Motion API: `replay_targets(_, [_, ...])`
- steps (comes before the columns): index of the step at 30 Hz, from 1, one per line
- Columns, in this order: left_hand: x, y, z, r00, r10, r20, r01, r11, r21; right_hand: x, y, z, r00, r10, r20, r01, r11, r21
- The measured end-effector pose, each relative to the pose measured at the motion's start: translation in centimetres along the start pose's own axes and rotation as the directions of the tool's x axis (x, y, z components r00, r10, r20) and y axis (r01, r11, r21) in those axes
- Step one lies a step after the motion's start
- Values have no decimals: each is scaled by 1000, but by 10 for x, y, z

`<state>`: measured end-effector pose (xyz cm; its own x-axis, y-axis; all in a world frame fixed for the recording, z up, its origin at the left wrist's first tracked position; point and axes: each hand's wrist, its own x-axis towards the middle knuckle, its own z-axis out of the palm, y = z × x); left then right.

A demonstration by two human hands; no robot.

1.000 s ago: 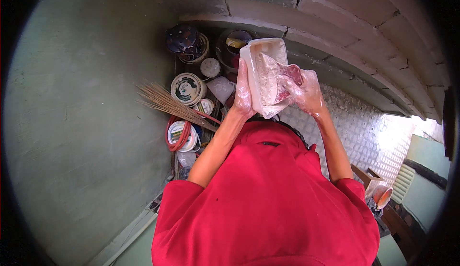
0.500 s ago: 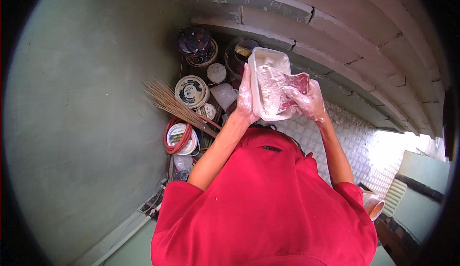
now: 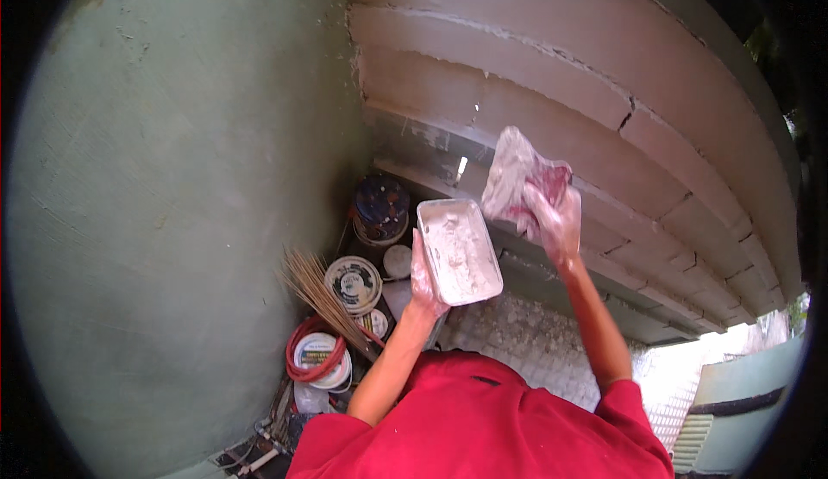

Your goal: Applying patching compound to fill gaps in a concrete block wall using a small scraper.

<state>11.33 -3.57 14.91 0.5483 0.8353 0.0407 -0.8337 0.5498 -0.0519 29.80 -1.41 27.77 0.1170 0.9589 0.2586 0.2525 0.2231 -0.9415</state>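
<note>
My left hand [image 3: 424, 281] grips a white rectangular tub [image 3: 476, 296] by its left side. Inside the tub lies thick whitish paste [image 3: 457, 246] with a rough surface. My right hand [image 3: 561, 225] pinches a limp red cloth [image 3: 509, 177], its far part thickly coated with the same paste. The cloth is up and to the right of the tub, apart from it, in front of the block wall [image 3: 595, 82]; I cannot tell whether it touches the wall. Both hands are smeared with white.
At the left corner stand a dark bucket [image 3: 381, 207], a lidded round tub [image 3: 354, 285] and a bundle of thin sticks [image 3: 317, 289]. A red hose [image 3: 297, 350] loops around another bucket. A green wall [image 3: 190, 177] rises on the left, and patterned flooring [image 3: 535, 332] lies below.
My right hand has lifted the cloth out of the tub toward the block wall. The view has tilted up, so the tub and buckets sit lower in the picture.
</note>
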Motion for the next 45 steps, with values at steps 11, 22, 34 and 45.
replay_targets(11, [-24,34,-7,992,107,-66,-108,994,-13,221,-41,91,711,-361,604,554,-241,-797])
replay_targets(22, [-75,61,-49,926,324,-192,-319,946,56,264,27,109,674,-246,697,527,-500,-687])
replay_targets(34, [-97,72,-42,921,369,-126,-361,929,79,278,75,105,761,-298,576,427,-438,-791])
replay_targets(45, [-110,64,-32,931,358,-75,-347,930,124,228,21,80,677,-343,651,575,-306,-759])
